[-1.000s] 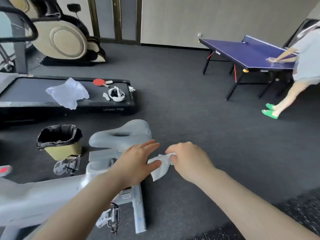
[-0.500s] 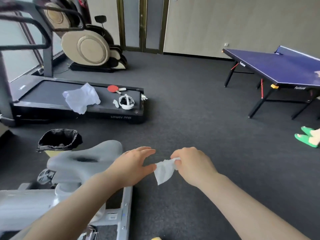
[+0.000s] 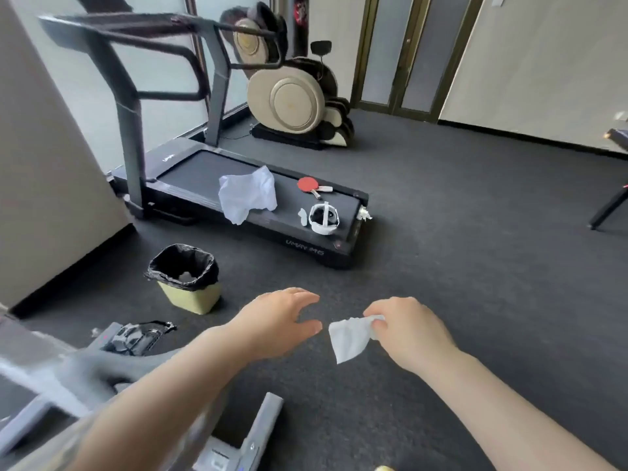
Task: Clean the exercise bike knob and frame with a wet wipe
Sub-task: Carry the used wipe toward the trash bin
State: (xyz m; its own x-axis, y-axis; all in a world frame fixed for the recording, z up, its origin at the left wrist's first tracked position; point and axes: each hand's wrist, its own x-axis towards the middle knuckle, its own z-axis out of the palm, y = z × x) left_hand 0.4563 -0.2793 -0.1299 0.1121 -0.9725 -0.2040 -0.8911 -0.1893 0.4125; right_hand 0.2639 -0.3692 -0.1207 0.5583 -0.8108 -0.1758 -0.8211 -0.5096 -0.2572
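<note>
My right hand (image 3: 406, 331) pinches a small white wet wipe (image 3: 348, 337), which hangs down from the fingertips over the dark carpet. My left hand (image 3: 277, 322) hovers just left of the wipe with fingers spread and thumb out, a small gap away from it and holding nothing. The grey exercise bike (image 3: 85, 372) fills the lower left, blurred, with its saddle under my left forearm and a pedal (image 3: 136, 338) beside it. Its base bar (image 3: 261, 426) lies at the bottom middle. I cannot see the knob.
A small bin with a black liner (image 3: 185, 277) stands left of my hands. Behind it a treadmill (image 3: 258, 212) carries a white cloth (image 3: 246, 193), a red paddle (image 3: 311, 185) and a white headset (image 3: 323, 217). A massage chair (image 3: 289, 96) sits at the back.
The view swung to the left, so the blue table and the other person left the frame. My left hand let go of the wipe and drew slightly apart; the right still pinches it.
</note>
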